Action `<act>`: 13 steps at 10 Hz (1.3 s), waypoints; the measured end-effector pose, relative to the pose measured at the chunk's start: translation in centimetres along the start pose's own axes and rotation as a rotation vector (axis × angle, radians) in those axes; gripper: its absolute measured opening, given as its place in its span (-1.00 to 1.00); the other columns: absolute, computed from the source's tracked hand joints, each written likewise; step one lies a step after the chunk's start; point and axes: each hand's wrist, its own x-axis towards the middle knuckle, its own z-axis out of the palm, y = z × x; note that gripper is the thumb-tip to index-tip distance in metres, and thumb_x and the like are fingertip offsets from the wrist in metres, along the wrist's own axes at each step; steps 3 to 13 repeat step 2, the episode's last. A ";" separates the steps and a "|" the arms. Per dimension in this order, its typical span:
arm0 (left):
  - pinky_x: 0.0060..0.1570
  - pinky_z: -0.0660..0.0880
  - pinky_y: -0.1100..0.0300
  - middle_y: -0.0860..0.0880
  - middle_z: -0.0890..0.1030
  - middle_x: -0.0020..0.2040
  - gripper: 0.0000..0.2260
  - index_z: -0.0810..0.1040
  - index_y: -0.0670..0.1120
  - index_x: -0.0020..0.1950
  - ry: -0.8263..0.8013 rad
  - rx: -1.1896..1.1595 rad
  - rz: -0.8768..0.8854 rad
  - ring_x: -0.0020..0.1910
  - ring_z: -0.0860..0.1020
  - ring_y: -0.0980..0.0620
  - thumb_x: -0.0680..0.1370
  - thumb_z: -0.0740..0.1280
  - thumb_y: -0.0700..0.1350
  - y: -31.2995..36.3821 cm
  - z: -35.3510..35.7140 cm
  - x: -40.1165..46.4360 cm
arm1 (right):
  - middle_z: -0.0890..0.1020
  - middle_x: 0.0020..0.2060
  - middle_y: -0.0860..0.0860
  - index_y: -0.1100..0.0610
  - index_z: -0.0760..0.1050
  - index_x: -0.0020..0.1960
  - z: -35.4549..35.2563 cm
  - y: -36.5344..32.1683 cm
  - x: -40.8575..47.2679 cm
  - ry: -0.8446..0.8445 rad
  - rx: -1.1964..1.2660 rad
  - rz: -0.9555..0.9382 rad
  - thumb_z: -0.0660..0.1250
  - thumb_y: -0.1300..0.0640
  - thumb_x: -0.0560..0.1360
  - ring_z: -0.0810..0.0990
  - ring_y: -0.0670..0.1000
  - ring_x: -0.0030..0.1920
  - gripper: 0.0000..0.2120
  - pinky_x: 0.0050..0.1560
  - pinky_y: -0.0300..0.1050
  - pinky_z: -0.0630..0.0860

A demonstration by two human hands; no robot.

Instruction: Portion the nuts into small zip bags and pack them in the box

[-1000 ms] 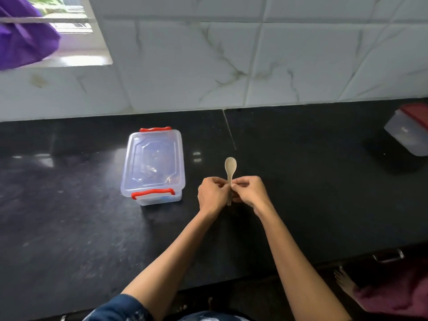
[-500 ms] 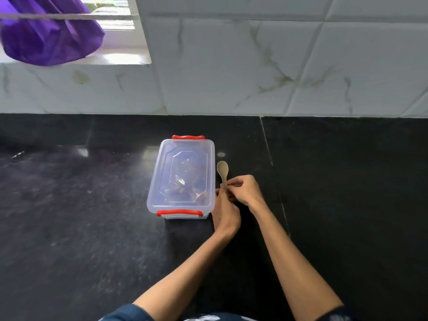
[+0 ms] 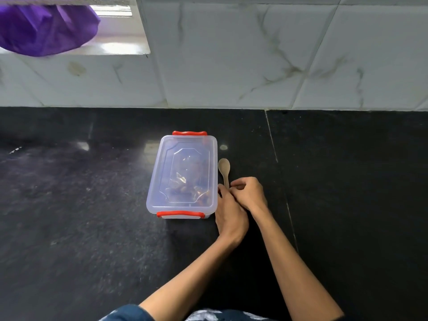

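While hands (image 3: 240, 200) meet, box (image 3: 183, 177) just left.

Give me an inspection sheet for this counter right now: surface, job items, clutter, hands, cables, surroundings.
Surface: black stone counter, faint dusty smears.
Job's things: clear box, lid on, red handles, bagged nuts visible inside; wooden spoon lying right of box.
Clutter: nothing seen.
Hands: left hand and right hand meet over the spoon handle; grip unclear.
Cables: nothing seen.
Surroundings: marble-look wall tiles; window ledge; purple cloth hanging upper left.
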 end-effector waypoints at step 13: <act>0.46 0.09 0.05 -0.12 0.05 0.56 -0.44 0.00 -0.16 0.55 -0.115 0.214 0.117 0.53 0.05 -0.05 0.60 0.15 -0.15 -1.3 -1.6 -3.2 | 0.63 0.07 0.04 0.12 0.56 0.17 -1.0 0.6 -2.0 0.002 0.013 -0.032 0.36 0.22 0.50 0.60 -0.02 0.04 -0.75 0.10 -0.07 0.56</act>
